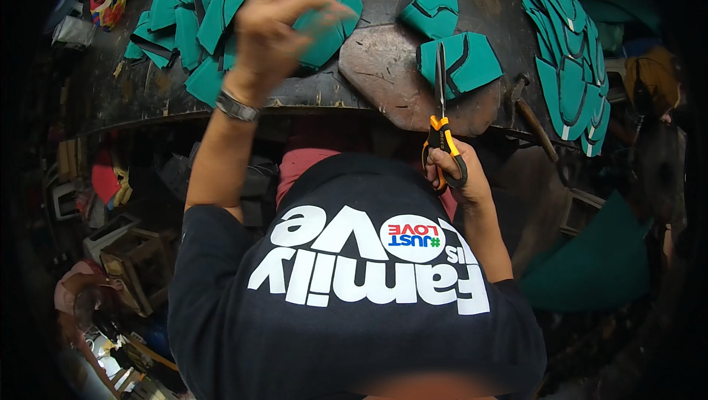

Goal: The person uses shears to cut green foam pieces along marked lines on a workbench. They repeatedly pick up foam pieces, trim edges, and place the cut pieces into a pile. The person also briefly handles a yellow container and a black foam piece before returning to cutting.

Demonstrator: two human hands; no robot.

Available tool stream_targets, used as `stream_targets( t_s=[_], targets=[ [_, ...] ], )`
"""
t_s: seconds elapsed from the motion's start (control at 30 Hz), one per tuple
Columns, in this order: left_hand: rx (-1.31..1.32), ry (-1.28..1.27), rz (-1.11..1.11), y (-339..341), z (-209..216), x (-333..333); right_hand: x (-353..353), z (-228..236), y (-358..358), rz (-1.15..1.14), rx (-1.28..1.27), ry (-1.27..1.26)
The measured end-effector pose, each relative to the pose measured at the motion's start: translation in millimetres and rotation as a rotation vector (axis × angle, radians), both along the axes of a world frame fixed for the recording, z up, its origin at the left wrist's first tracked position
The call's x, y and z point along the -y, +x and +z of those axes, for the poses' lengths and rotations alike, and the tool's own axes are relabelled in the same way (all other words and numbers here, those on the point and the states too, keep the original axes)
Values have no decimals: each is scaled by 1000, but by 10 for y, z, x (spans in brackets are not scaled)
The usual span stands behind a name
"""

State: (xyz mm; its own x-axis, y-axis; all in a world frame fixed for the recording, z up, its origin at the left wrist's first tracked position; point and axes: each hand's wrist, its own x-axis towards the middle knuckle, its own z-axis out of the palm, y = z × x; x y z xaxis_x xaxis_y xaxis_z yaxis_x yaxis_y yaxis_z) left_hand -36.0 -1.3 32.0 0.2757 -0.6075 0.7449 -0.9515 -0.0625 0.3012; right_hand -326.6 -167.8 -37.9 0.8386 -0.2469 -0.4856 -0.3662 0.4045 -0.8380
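Note:
My right hand [466, 171] is closed around the yellow-and-black handles of a pair of scissors [442, 116]. Their blades point away from me and lie over a green cut piece with a black curved band [476, 61], which rests partly on a brown stone-like slab [380, 68]. My left hand [276, 31], wearing a ring and a wristwatch, is raised above a heap of green pieces [188, 20] at the left. Motion smears its fingers, and I cannot make out anything in them. Beyond the slab sits another green piece with black trim [431, 5].
Overlapping green pieces [571, 53] run in a long row along the right side of the dark worktable [295, 94]. A hammer [535, 116] lies by the slab, its handle towards the table's near edge. A wooden stool [136, 260] stands on the lower left.

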Motion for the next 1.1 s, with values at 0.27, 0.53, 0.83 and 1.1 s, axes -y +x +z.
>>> stream_targets(
  t_s=[0.27, 0.53, 0.83, 1.1],
  targets=[
    [-336, 331, 75, -842, -608, 673, 33, 72, -69, -65, 83, -5],
    [-813, -16, -260, -761, -812, 1036, 80, 144, -148, -58, 116, -35],
    [-1218, 47, -337, -197, -581, 573, 245, 234, -241, 30, 184, 63],
    [-1288, 120, -362, -403, -733, 328, 213, 169, -41, 317, -96, 57]
  ],
)
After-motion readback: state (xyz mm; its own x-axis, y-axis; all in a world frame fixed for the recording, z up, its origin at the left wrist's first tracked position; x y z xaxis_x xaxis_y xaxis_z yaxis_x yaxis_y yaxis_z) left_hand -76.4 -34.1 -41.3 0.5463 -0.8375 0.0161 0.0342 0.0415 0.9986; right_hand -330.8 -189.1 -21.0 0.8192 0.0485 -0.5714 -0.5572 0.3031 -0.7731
